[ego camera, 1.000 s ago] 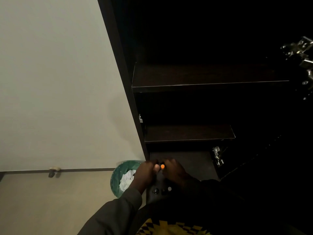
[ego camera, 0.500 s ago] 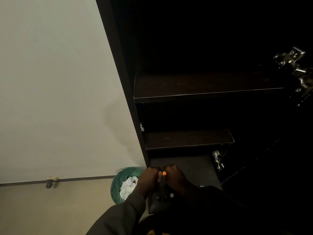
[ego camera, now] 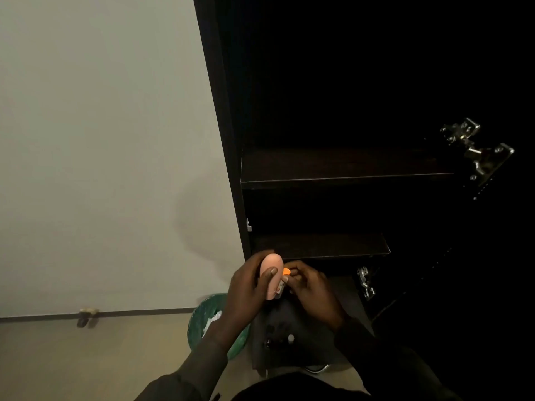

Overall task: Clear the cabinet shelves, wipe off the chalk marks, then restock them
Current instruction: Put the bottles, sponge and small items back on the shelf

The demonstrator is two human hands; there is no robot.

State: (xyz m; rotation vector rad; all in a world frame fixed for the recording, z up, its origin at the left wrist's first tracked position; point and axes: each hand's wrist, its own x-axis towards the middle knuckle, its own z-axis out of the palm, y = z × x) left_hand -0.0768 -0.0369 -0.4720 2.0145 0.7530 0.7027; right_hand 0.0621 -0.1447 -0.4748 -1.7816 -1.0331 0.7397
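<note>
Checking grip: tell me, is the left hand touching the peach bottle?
Touching. The head view shows the left hand wrapped around the peach bottle, thumb across its front.

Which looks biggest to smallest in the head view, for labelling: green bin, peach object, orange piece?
1. green bin, partly hidden by the left arm
2. peach object, in the left hand
3. orange piece, at the right hand fingertips

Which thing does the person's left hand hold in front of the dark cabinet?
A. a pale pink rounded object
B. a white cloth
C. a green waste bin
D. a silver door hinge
A: the left hand has its fingers and thumb curled round the pale pink rounded object, while the right hand pinches a small orange piece beside it.
</note>
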